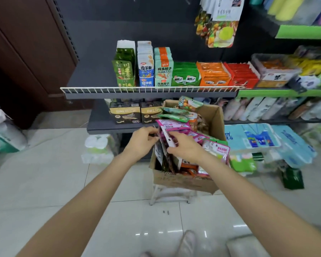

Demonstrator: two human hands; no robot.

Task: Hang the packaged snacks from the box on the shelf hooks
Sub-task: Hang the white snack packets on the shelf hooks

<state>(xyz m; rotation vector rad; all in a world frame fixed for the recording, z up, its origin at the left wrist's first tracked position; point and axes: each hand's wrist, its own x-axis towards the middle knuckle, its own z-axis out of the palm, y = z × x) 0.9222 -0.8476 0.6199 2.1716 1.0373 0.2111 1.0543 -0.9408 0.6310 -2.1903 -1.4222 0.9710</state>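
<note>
Head view, items as we find them:

- Box (pixel 183 180): open cardboard, standing on a small stool (pixel 170 196) in front of the shelf (pixel 150 93). It is crowded with packets, some upright, some leaning over the far rim.
- Pink packet (pixel 171 134): raised at the box's near-left corner, its punched hang tab facing us.
- Left hand (pixel 142 141): fingers curled in against the left edge of the packet stack; we judge it is steadying or parting them.
- Right hand (pixel 185 147): fingers and thumb pinching the pink packet by its tab end.
- Hung packets (pixel 219 25): a bunch hangs on the back panel at upper right; the hooks themselves are hidden from us.
- Shelf stock: boxed and bagged snacks in a row behind the wire rail.

Progress, as we judge it: some packets hang above, the box remains nearly full, so most of the hanging is left. The present packet is only being drawn out.
</note>
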